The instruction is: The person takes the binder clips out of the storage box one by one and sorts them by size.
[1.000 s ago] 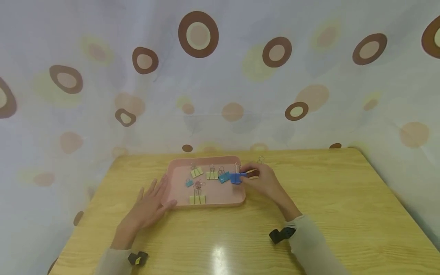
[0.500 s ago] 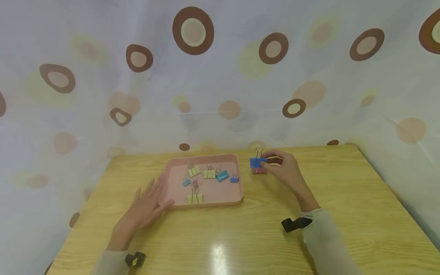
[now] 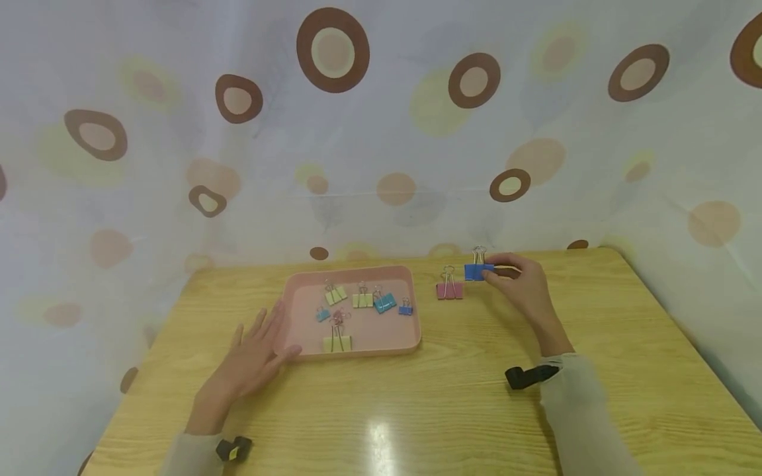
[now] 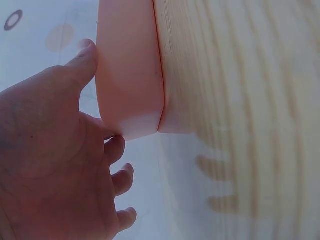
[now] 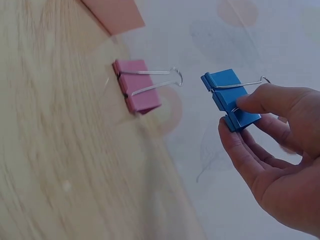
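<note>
In the right hand (image 3: 526, 287), a blue oblong metal binder clip (image 3: 472, 272) is pinched at fingertips (image 5: 228, 132), handle-end upward, long axis sideways.

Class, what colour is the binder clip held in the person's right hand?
Blue; the held clip shows best in the right wrist view.

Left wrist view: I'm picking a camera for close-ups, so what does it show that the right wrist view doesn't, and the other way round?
Only the left wrist view shows the left hand, at the edge of the pink tray.

Only the right wrist view shows the right hand pinching a blue clip, and a pink clip apart from it.

Both show part of the pink tray, the wooden table and the patterned cloth.
</note>
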Available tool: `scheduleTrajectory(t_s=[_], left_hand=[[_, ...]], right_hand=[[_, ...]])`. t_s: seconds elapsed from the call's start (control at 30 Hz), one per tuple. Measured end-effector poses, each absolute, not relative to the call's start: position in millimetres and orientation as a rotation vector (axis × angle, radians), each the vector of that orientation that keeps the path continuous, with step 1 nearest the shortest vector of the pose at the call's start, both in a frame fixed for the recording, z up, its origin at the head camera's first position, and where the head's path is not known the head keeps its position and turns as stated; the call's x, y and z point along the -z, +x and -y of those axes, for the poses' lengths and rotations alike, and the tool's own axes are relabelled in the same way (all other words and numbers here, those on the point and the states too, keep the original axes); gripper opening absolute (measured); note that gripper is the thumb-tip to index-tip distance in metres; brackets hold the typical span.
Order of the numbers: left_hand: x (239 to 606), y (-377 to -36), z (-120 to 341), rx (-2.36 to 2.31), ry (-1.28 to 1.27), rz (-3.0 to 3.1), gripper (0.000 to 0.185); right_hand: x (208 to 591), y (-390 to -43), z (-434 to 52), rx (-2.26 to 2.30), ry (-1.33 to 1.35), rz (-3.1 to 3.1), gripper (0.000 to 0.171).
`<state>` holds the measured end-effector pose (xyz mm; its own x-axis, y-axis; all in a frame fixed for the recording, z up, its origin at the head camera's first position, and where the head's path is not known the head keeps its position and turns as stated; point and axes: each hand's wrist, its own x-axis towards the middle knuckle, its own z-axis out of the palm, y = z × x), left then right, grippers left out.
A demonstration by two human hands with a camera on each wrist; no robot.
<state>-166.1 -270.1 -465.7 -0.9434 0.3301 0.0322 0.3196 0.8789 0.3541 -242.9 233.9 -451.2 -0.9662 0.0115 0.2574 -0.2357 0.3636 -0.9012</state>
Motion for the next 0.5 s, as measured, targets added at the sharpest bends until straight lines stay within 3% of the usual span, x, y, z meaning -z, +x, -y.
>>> scheduleTrajectory(t_s=[0.5], left_hand=[[461,-164,268,-0.563,0.512,-3.003,0.083]], right_hand=[[470,-245,-254,-1.633,-0.008,2.55,0.036]])
